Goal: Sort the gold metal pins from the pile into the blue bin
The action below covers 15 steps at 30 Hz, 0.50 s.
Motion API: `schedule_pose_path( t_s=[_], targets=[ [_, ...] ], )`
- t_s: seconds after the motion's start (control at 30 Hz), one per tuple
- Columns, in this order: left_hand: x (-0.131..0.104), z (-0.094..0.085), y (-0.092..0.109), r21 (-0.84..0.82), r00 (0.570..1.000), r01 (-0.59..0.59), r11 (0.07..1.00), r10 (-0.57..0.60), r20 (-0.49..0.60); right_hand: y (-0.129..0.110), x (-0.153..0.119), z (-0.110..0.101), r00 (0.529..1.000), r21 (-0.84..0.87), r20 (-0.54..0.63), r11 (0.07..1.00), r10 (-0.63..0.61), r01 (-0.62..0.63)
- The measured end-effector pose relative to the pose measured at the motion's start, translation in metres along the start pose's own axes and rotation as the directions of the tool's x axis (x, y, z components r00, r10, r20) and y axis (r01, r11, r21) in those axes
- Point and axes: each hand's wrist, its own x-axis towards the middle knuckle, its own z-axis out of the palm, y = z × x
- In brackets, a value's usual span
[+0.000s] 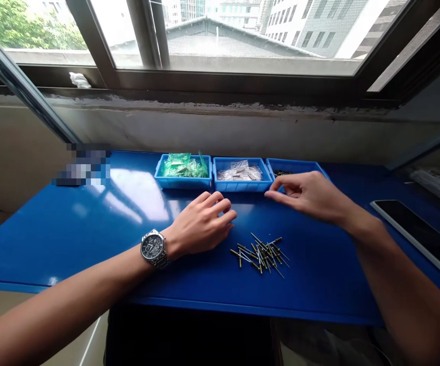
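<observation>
On the blue table lies a loose pile of blind rivets point(261, 254) with brassy bodies and thin silvery pins. My left hand point(202, 221), wearing a steel wristwatch point(153, 248), hovers at the upper left of the pile. Its fingers are apart and loosely bent, with nothing visible in them; the palm side is hidden. My right hand point(307, 195) is in front of the right blue bin point(300, 164) and covers part of it. A small gap shows between its thumb and forefinger, and no object is visible there. Small dark and brassy pieces lie inside that bin.
The left blue bin point(184, 184) contains green plastic packets point(184, 166); the middle blue bin point(243, 186) holds clear packets point(241, 171). A phone point(418, 234) lies at the right. Behind the blue table point(90, 244) are a wall and window; a metal post point(33, 86) slants at left.
</observation>
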Motion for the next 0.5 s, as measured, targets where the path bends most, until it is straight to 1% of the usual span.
schedule_pose_path(
  t_s=[0.07, 0.1, 0.17, 0.2, 0.23, 0.3, 0.37, 0.43, 0.5],
  targets=[
    [0.0, 0.0, -0.001, -0.03, 1.0, 0.003, 1.0, -0.003, -0.001, -0.012, -0.001, 0.006, 0.987, 0.066, 0.143, 0.995, -0.079, 0.07],
    [-0.001, 0.0, -0.001, -0.069, 1.0, 0.013, 0.998, -0.013, -0.007, -0.017, -0.002, 0.009, 0.976, 0.086, 0.189, 0.992, -0.106, 0.091],
    [-0.001, 0.0, -0.003, -0.21, 0.997, 0.066, 0.975, -0.074, -0.028, -0.026, -0.003, 0.014, 0.957, 0.12, 0.251, 0.985, -0.148, 0.121],
    [-0.002, 0.0, -0.004, -0.311, 0.992, 0.105, 0.944, -0.123, -0.039, -0.028, -0.004, 0.016, 0.947, 0.136, 0.276, 0.982, -0.165, 0.131],
    [-0.002, 0.001, -0.005, -0.415, 0.979, 0.161, 0.895, -0.197, -0.046, -0.031, -0.004, 0.017, 0.938, 0.149, 0.298, 0.979, -0.178, 0.139],
    [-0.002, 0.001, -0.008, -0.542, 0.938, 0.262, 0.798, -0.343, -0.053, -0.034, -0.005, 0.019, 0.924, 0.158, 0.328, 0.976, -0.198, 0.153],
    [-0.001, 0.0, -0.011, -0.6, 0.895, 0.322, 0.733, -0.442, -0.059, -0.036, -0.007, 0.019, 0.906, 0.154, 0.363, 0.973, -0.217, 0.171],
    [-0.001, 0.0, -0.012, -0.621, 0.888, 0.329, 0.711, -0.457, -0.053, -0.04, -0.009, 0.019, 0.88, 0.149, 0.414, 0.971, -0.234, 0.188],
    [0.0, -0.001, -0.012, -0.618, 0.894, 0.325, 0.716, -0.446, -0.047, -0.044, -0.011, 0.018, 0.851, 0.149, 0.465, 0.969, -0.246, 0.198]
  ],
)
